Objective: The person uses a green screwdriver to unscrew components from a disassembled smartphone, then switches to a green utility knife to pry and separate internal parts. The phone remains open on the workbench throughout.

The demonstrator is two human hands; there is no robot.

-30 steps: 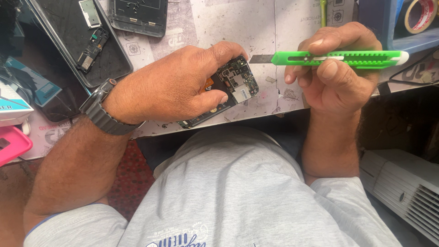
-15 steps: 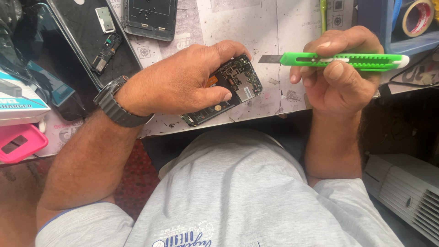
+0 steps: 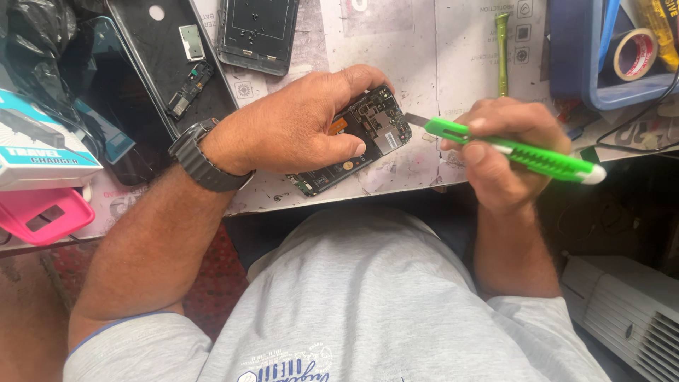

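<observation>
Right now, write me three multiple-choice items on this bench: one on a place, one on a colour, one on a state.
1. Where does the roll of tape lie?
A. in the blue tray
B. on the pink case
C. under the opened phone

2. What colour is the handle of the utility knife?
A. red
B. green
C. black

3. How is the opened phone in the left hand?
A. closed, screen up
C. wrapped in plastic
B. back off, circuit board showing

Answers
1: A, the roll sits inside the blue tray at the upper right.
2: B, the handle gripped by the right hand is bright green with a white end.
3: B, the board and components lie bare under the fingers, with the knife's blade at its edge.
</observation>
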